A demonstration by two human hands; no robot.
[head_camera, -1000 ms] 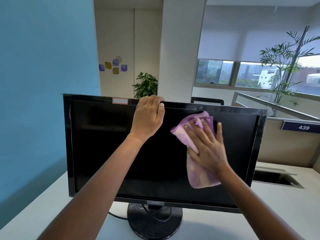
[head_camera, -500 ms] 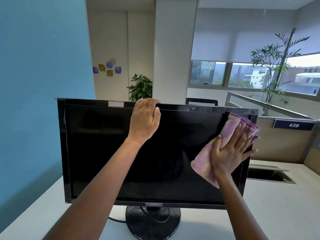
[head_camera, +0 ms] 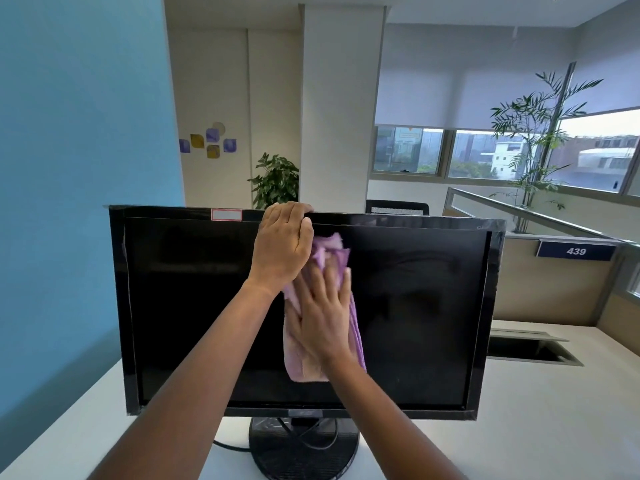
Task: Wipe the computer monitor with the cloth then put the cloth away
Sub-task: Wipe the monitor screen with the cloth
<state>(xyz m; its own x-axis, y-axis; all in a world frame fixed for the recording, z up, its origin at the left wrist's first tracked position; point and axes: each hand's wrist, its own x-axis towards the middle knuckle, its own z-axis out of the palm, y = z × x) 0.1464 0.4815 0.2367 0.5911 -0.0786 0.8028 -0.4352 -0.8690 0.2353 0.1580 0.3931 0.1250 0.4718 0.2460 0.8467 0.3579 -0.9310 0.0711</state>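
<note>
A black computer monitor (head_camera: 415,306) with a dark screen stands on a round base on the white desk. My left hand (head_camera: 282,247) grips the middle of its top edge, fingers curled over the bezel. My right hand (head_camera: 323,313) lies flat, fingers spread, pressing a pink-purple cloth (head_camera: 301,362) against the screen's centre, just below the left hand. The cloth hangs down under the palm and its top bunches beside my left hand.
The white desk (head_camera: 540,410) extends to the right, with an open cable slot (head_camera: 530,348) behind the monitor's right side. A black cable (head_camera: 228,446) runs from the base. A blue wall stands close on the left, a partition labelled 439 on the right.
My right hand swept the cloth from the screen's centre to its upper right corner, then back left to the centre under my left hand. The left hand kept its hold on the top edge.
</note>
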